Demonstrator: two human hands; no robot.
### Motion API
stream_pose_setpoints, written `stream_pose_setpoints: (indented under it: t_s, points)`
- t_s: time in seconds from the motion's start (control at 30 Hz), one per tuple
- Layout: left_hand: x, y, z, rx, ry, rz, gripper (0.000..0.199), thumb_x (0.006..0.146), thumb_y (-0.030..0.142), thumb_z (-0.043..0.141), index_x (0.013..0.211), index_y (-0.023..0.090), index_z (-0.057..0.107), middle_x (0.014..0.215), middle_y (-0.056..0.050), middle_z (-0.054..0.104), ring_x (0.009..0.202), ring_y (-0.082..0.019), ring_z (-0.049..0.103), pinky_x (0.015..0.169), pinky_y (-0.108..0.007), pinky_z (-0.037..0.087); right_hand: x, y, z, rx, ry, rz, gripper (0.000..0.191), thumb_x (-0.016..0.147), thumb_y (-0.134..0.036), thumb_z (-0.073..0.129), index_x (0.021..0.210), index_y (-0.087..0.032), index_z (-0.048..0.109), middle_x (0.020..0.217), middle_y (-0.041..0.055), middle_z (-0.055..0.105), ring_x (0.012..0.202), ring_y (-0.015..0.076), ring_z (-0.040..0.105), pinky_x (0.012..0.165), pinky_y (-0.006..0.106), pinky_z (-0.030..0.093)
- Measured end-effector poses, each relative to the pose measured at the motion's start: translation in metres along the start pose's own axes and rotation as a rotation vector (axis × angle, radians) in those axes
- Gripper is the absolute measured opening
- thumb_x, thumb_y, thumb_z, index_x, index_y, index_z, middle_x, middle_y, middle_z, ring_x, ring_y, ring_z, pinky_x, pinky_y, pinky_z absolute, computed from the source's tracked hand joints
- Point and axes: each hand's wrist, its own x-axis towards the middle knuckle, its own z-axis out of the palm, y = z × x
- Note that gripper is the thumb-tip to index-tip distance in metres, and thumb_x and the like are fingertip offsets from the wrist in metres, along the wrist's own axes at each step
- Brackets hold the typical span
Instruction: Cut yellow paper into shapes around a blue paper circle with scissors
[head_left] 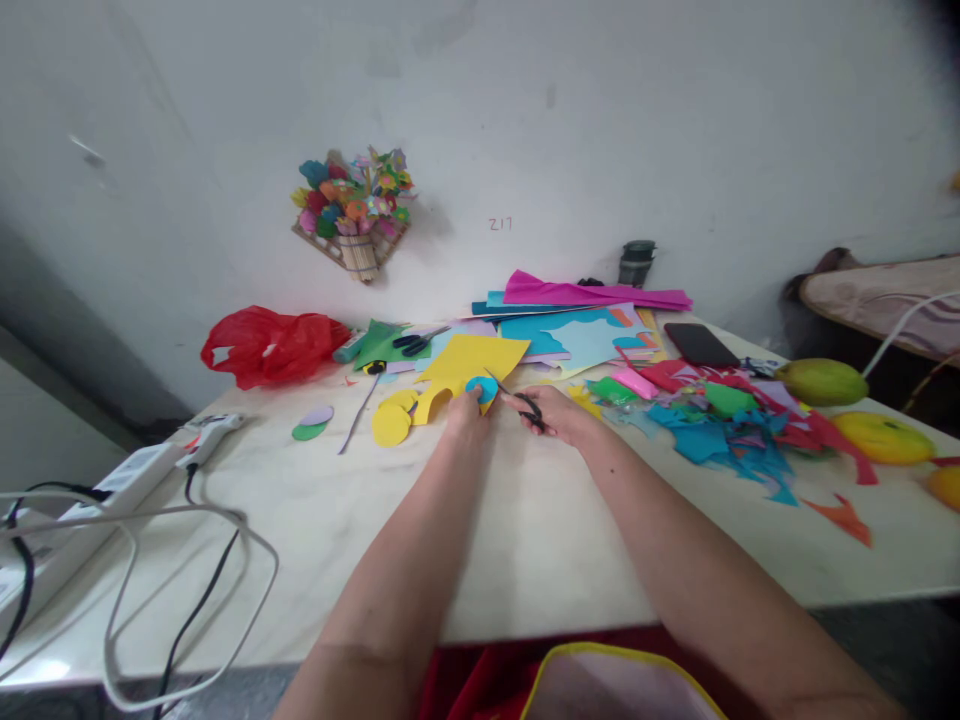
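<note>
My left hand (469, 412) pinches a yellow sheet of paper (480, 355) together with a small blue paper circle (482, 386) that lies on top of it. Black-handled scissors (531, 408) are in my right hand (559, 412), their blades pointing left at the yellow sheet beside the blue circle. A curved cutout shows along the sheet's near left edge. Just left of it, several yellow paper circles (391, 424) lie overlapping on the table. Farther left rest a green circle (310, 432) and a lilac circle (318, 414).
Paper scraps (739, 430) heap on the right, near a black phone (701, 345) and mangoes (821, 382). Coloured sheets (592, 335), a second pair of scissors (420, 341) and a red plastic bag (274, 345) lie at the back. A power strip (124, 480) with cables occupies the left.
</note>
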Motion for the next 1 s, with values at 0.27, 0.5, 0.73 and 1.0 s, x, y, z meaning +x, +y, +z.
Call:
stream_pose_setpoints:
  t_s: [0.27, 0.5, 0.73, 1.0]
  points:
    - [-0.0016, 0.0014, 0.0002, 0.007, 0.000, 0.005, 0.026, 0.077, -0.005, 0.063, 0.081, 0.021, 0.058, 0.097, -0.004, 0.069, 0.094, -0.021, 0.071, 0.073, -0.031, 0.064, -0.0019, -0.0016, 0.0006, 0.007, 0.004, 0.000, 0.044, 0.084, -0.049, 0.084, 0.074, -0.018, 0.055, 0.048, -0.0054, 0.053, 0.036, 0.0041, 0.040, 0.036, 0.015, 0.025]
    - [-0.0022, 0.0057, -0.0007, -0.023, -0.036, -0.003, 0.029, 0.079, -0.007, 0.061, 0.085, 0.021, 0.057, 0.100, -0.005, 0.070, 0.089, -0.020, 0.071, 0.069, -0.032, 0.066, 0.0050, 0.0051, -0.0039, 0.046, -0.021, -0.032, 0.039, 0.084, -0.046, 0.084, 0.078, -0.017, 0.059, 0.047, -0.0062, 0.052, 0.036, 0.0047, 0.040, 0.037, 0.016, 0.029]
    - [0.0007, 0.0081, -0.0025, -0.030, -0.079, -0.059, 0.029, 0.080, -0.009, 0.065, 0.090, 0.019, 0.063, 0.099, -0.004, 0.070, 0.082, -0.018, 0.072, 0.068, -0.030, 0.066, 0.0046, 0.0062, -0.0064, 0.053, -0.027, -0.020, 0.038, 0.085, -0.045, 0.084, 0.082, -0.017, 0.060, 0.048, -0.0064, 0.053, 0.037, 0.0040, 0.040, 0.039, 0.015, 0.030]
    - [-0.0012, 0.0089, -0.0021, 0.041, -0.094, -0.034, 0.028, 0.083, -0.007, 0.062, 0.092, 0.019, 0.061, 0.091, -0.001, 0.069, 0.073, -0.013, 0.067, 0.063, -0.023, 0.065, 0.0011, 0.0014, -0.0054, 0.038, -0.020, -0.008, 0.042, 0.081, -0.050, 0.086, 0.081, -0.017, 0.059, 0.047, -0.0052, 0.054, 0.036, 0.0051, 0.041, 0.035, 0.016, 0.025]
